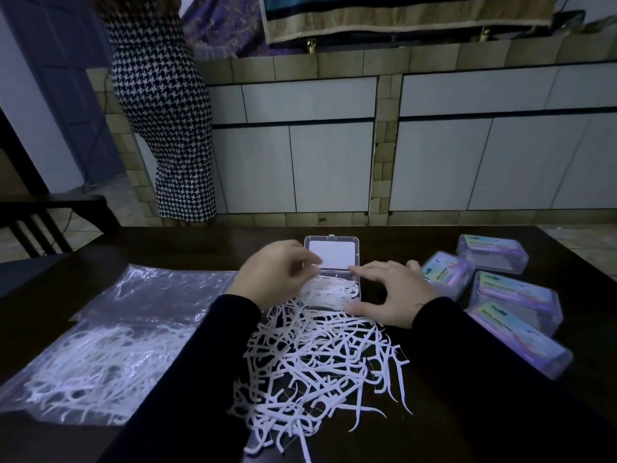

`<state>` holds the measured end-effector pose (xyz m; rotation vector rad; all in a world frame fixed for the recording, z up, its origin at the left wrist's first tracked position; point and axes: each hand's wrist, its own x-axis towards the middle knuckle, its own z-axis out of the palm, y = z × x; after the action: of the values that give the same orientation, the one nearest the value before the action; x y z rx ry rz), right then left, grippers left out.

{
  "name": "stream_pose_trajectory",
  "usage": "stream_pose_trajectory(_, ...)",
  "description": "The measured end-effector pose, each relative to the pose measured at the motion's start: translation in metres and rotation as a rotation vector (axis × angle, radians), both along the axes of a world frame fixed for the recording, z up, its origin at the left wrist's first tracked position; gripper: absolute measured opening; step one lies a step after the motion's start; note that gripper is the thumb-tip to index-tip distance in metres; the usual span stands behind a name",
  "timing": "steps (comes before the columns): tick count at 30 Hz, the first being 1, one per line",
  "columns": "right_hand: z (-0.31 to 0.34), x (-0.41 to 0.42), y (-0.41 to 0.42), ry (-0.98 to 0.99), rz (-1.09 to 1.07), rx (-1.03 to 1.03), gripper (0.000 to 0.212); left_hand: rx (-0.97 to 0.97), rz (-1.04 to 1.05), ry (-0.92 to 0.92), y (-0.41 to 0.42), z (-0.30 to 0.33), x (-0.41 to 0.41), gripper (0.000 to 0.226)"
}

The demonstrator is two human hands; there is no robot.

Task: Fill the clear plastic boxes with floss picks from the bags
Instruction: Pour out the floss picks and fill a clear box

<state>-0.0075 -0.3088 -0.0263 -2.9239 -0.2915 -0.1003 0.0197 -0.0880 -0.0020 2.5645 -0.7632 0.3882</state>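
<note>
White floss picks [320,365] — open box [334,262]

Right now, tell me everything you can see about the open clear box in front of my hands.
The open clear box is small, rectangular, transparent plastic with rounded corners. Its hinged lid lies flat away from you, with a white card inside and a small latch tab on its far edge. The tray holds white floss picks. It sits on the dark table. The left hand is over its left side; the right hand rests against its right edge.

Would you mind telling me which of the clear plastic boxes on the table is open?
The box between the hands, with its lid raised and floss picks inside. The four boxes to the right are closed, with labels showing.
</note>
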Motion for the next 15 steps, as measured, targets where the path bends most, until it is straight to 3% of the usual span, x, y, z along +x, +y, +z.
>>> stream_pose_trajectory(5, 0.002, 0.0, 0.0, 0.019, 0.0, -0.008, 0.08, -0.023, 0.095, 0.261, 0.022, -0.001, 0.009, 0.006)
stream_pose_trajectory(11, 0.003, -0.002, 0.001, 0.029, -0.001, -0.004, 0.08, -0.056, 0.08, 0.23, 0.015, -0.003, 0.008, 0.005)
stream_pose_trajectory(15, 0.006, -0.003, 0.002, 0.033, -0.006, -0.019, 0.081, -0.087, 0.042, 0.325, 0.019, 0.005, 0.003, 0.007)
